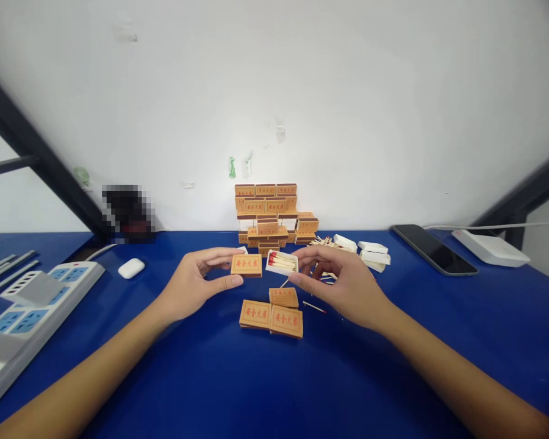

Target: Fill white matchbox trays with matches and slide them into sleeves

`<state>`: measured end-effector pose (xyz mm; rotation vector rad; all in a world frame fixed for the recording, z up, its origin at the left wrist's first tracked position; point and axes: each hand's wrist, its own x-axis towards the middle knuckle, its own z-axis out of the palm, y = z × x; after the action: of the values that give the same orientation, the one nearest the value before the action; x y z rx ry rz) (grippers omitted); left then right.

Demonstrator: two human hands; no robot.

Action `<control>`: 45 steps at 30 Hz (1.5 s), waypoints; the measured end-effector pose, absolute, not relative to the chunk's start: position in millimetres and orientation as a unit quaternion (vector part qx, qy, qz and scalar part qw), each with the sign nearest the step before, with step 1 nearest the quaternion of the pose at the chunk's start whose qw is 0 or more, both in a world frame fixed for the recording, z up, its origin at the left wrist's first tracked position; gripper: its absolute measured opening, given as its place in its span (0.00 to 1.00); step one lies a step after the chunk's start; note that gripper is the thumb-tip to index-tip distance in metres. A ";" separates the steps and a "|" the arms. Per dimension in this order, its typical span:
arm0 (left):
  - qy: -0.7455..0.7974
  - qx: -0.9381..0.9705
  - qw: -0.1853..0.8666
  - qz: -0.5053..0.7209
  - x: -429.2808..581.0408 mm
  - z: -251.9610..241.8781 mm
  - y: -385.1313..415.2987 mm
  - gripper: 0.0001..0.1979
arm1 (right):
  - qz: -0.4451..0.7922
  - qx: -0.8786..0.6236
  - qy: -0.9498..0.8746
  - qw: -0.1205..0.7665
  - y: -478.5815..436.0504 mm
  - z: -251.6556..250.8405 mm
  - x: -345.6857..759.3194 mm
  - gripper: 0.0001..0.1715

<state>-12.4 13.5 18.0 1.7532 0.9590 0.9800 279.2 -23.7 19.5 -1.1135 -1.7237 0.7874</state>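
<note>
My left hand (196, 280) grips an orange matchbox sleeve (246, 265) by its left end, thumb in front. A small white edge shows behind that sleeve. In my right hand (333, 274) is a white matchbox tray (282, 262) filled with red-tipped matches, its open side facing me. Sleeve and tray are held close together but apart. Below them on the blue table lie several orange matchboxes (286, 321), two side by side in front and one behind. A loose match (314, 306) lies to their right.
Stacked matchboxes (266, 207) stand against the white wall. Behind my right hand are a pile of loose matches (322, 242) and several white trays (374, 253). A phone (432, 249) and white box (490, 247) lie right; a power strip (41, 305) and earbud case (131, 268) left.
</note>
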 end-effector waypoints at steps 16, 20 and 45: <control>0.400 0.709 0.430 0.391 -11.9 13.9 7.2 0.30 | 0.226 -0.437 -0.775 0.396 -30.7 23.0 279.0 0.15; 0.401 0.708 0.437 0.384 -11.6 14.6 6.9 0.29 | 0.235 -0.434 -0.779 0.388 -29.8 21.9 279.0 0.15; 0.413 0.705 0.408 0.407 -3.7 16.2 0.1 0.25 | 0.304 -0.474 -0.720 0.406 -33.3 24.0 275.7 0.18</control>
<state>-3.7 0.1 16.2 1.7770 1.0419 1.0253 275.7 -33.3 24.0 -1.1965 -1.8153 0.7664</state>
